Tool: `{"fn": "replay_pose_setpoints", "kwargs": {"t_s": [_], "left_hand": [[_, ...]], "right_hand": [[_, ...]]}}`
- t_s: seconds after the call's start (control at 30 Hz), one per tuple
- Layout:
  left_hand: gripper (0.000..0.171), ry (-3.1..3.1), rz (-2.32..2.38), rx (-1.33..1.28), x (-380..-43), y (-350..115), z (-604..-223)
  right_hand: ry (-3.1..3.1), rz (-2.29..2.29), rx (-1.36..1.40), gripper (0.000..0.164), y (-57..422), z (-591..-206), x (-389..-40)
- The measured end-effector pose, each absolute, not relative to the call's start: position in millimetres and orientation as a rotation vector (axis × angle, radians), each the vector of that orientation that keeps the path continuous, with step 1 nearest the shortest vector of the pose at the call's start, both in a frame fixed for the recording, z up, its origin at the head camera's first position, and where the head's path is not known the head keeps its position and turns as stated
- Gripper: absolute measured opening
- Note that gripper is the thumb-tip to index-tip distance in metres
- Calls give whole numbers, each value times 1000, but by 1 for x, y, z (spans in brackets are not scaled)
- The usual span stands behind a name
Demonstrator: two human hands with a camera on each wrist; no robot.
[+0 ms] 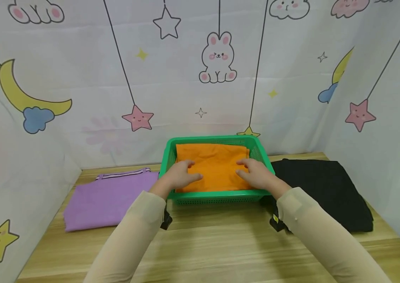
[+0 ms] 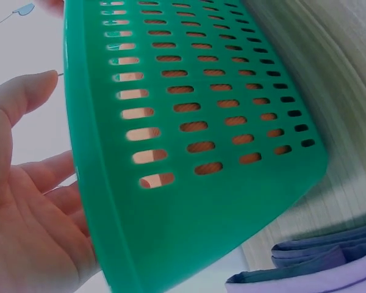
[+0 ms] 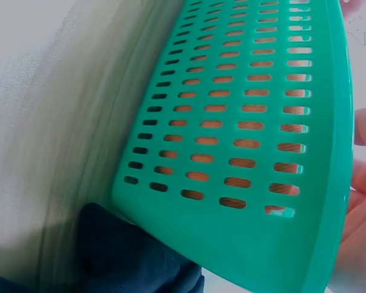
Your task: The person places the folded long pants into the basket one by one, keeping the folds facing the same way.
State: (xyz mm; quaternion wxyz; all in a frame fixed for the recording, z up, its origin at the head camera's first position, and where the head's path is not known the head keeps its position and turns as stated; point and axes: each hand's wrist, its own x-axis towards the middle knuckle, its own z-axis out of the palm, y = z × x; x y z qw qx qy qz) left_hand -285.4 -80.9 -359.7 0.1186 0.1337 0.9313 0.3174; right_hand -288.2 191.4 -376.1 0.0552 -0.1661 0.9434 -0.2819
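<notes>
Head view: a printed curtain (image 1: 182, 86) forms the backdrop, its top cut off by the frame, and a wood-grained tabletop (image 1: 214, 243) runs out of the picture at the bottom. On it stands a green basket (image 1: 217, 193). To the right lies a folded black cloth (image 1: 327, 192), partly covered by the right sleeve (image 1: 323, 236); to the left, a folded purple cloth (image 1: 115, 198), partly behind the left sleeve (image 1: 129, 239). Both sleeves are cut off below. An orange cloth (image 1: 217, 165) lies flat inside the basket; in the wrist views only brownish patches show through the slots. The left hand (image 1: 180, 175) and right hand (image 1: 259, 175) reach over the basket's sides, fingers and thumbs apart; whether the fingertips touch the orange cloth I cannot tell. Both wrist views hide some fingers behind the basket's rim.
</notes>
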Motion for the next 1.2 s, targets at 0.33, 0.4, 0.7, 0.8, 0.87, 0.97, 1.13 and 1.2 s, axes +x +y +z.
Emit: {"fn": "replay_pose_setpoints", "kwargs": {"t_s": [0.33,0.4,0.7,0.8,0.87,0.97,1.13,1.2], "left_hand": [[68,2755,960,414,-283,-80,-363],[68,2766,967,417,-282,-79,-365],[68,2815,991,431,-279,-73,-369],[67,2829,1000,433,-277,-71,-370],[68,2847,998,434,-276,-70,-370],[67,2871,1006,432,-275,-69,-370],[67,2902,1019,434,-272,-68,-371],[67,2914,1019,438,-271,-68,-371]], "right_hand": [[2930,-861,-529,44,192,-380,-281],[2935,-865,-532,44,193,-380,-279],[2957,-896,-509,45,194,-383,-275],[2964,-904,-512,45,194,-383,-274],[2974,-910,-517,45,194,-384,-273],[2994,-919,-527,44,194,-385,-271],[3008,-943,-538,43,194,-385,-270],[3010,-955,-544,43,194,-386,-270]]}}
